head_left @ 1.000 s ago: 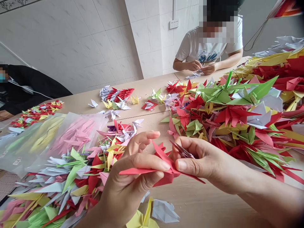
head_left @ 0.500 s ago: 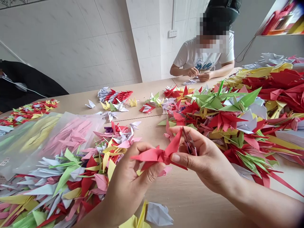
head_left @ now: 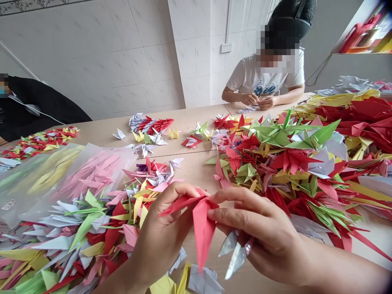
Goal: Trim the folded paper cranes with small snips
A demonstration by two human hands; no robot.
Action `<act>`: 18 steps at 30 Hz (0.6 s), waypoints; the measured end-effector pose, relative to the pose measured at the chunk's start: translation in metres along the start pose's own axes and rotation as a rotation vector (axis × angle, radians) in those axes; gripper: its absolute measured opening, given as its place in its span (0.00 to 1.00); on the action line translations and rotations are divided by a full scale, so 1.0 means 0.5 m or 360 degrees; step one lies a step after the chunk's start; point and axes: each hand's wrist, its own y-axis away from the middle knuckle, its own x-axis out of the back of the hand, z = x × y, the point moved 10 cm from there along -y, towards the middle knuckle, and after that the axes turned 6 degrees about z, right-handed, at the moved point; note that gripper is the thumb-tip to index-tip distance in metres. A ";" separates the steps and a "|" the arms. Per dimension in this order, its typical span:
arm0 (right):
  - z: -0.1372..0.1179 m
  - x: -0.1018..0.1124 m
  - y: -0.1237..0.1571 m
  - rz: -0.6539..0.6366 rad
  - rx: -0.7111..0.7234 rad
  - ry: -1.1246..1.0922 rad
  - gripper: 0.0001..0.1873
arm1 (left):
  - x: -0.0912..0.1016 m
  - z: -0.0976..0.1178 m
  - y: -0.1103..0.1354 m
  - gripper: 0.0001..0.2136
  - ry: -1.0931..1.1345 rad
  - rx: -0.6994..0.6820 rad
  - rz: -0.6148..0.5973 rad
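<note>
A red origami piece [head_left: 202,228] with long pointed flaps is held between both hands, one flap hanging down toward the table. My left hand [head_left: 163,232] is closed on its left side, thumb partly hidden behind the paper. With fingertips pinched at the upper right of the piece, my right hand [head_left: 260,228] also carries small scissors [head_left: 235,259] in its lower fingers. Their silver blades point down and left, and the handles are mostly hidden in the palm. Below the hands lie a white folded paper [head_left: 204,279] and a yellow folded paper [head_left: 167,283].
Heaps of colourful folded paper [head_left: 294,159] cover the right; another heap [head_left: 79,245] lies at left beside clear plastic bags [head_left: 92,167]. Small folded birds [head_left: 157,139] sit on the table [head_left: 196,161]. Across it works a person [head_left: 265,81]; a dark-clothed person [head_left: 39,104] is far left.
My right hand has turned over and moved down, bending a red flap from pointing up to hanging down. The scissors have swung so their blades point downward.
</note>
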 end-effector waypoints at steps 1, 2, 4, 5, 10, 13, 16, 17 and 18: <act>0.002 0.006 -0.002 0.0047 -0.0021 -0.0028 0.25 | -0.002 0.000 -0.001 0.09 0.0061 0.0003 -0.0038; 0.005 0.013 -0.004 0.0098 -0.0057 -0.0059 0.26 | -0.004 0.000 -0.002 0.09 0.0116 0.0008 -0.0067; 0.016 0.023 -0.007 0.0178 -0.0158 -0.0116 0.26 | -0.005 -0.004 -0.004 0.10 0.0178 0.0035 -0.0090; 0.022 0.026 -0.008 0.0200 -0.0204 -0.0145 0.25 | -0.004 -0.006 -0.006 0.10 0.0189 0.0050 -0.0086; 0.034 0.020 -0.006 0.0172 -0.0285 -0.0230 0.25 | -0.007 -0.018 -0.007 0.05 0.0125 0.0139 -0.0105; 0.036 0.012 -0.001 0.0127 -0.0276 -0.0176 0.27 | -0.011 -0.008 -0.004 0.06 -0.0118 0.0058 -0.0134; 0.042 0.002 0.003 0.0060 -0.0299 -0.0129 0.30 | -0.018 0.004 0.000 0.10 -0.0307 0.0008 -0.0156; 0.044 -0.002 0.003 0.0031 -0.0313 -0.0129 0.29 | -0.019 0.006 0.000 0.11 -0.0340 0.0012 -0.0158; 0.046 -0.006 0.003 0.0004 -0.0324 -0.0135 0.29 | -0.020 0.005 0.000 0.10 -0.0358 0.0028 -0.0166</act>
